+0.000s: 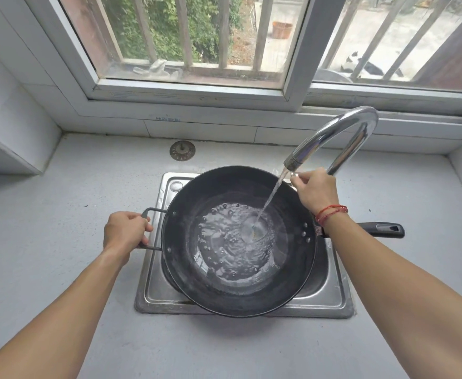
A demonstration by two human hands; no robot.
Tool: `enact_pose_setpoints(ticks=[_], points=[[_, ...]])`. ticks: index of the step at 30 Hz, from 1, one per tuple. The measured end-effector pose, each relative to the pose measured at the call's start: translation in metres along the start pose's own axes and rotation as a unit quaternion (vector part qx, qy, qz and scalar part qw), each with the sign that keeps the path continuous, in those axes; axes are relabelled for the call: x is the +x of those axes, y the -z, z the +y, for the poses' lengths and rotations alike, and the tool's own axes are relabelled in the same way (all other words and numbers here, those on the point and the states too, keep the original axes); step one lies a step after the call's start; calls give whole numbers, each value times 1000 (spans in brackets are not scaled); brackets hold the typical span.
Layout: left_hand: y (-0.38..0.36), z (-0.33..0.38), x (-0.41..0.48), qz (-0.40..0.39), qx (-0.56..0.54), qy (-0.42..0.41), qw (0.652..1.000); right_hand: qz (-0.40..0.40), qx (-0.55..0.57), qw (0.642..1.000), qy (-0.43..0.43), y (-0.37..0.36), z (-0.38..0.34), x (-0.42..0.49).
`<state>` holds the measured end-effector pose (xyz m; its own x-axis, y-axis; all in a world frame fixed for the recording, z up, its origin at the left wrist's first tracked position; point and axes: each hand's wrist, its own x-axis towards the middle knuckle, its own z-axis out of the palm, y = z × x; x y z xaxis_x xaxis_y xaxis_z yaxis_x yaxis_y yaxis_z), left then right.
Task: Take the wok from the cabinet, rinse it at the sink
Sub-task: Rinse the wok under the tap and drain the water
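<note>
A black wok (213, 291) sits across the steel sink (331, 291), with bubbling water pooled in its bottom. A thin stream runs from the chrome faucet (334, 132) into the wok. My left hand (124, 232) grips the wok's small wire loop handle on its left side. My right hand (313, 190) is at the faucet's base, its fingers curled round the tap lever, which the hand mostly hides. The wok's long black handle (380, 230) sticks out to the right, behind my right forearm.
A metal sink strainer (182, 150) lies on the grey counter (60, 214) behind the sink. A barred window with a white sill (197, 94) runs along the back. White tiled walls close in on the left and right.
</note>
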<state>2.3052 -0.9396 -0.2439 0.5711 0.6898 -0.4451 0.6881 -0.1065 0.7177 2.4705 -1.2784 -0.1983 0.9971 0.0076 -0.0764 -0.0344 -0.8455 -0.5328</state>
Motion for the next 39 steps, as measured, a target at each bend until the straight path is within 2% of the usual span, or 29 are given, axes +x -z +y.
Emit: enact_pose_setpoints(ticks=[6, 12, 16, 18, 21, 24, 26, 30, 33, 39], points=[[1, 1, -3, -6, 4, -5, 1000, 10, -3, 1000, 7, 13, 18, -26], [4, -1, -2, -13, 10, -10, 1000, -5, 49, 994, -94, 29, 52, -60], [3, -2, 1, -18, 8, -9, 1000, -17, 100, 976, -190, 33, 85, -89], [2, -3, 2, -18, 8, -12, 1000, -31, 166, 950, -264, 30, 102, -94], [2, -5, 5, -14, 11, -14, 1000, -60, 335, 873, -350, 24, 115, -96], [1, -6, 6, -13, 7, -14, 1000, -57, 482, 792, -371, 18, 116, -91], [1, -5, 7, -16, 2, -11, 1000, -45, 535, 758, -371, 14, 116, -88], [2, -7, 9, -23, -8, -6, 1000, -57, 590, 722, -356, 6, 112, -83], [2, -9, 10, -26, -16, -3, 1000, -73, 603, 717, -343, 4, 108, -77], [4, -9, 11, -41, -24, -2, 999, -10, 627, 685, -372, -1, 111, -63]])
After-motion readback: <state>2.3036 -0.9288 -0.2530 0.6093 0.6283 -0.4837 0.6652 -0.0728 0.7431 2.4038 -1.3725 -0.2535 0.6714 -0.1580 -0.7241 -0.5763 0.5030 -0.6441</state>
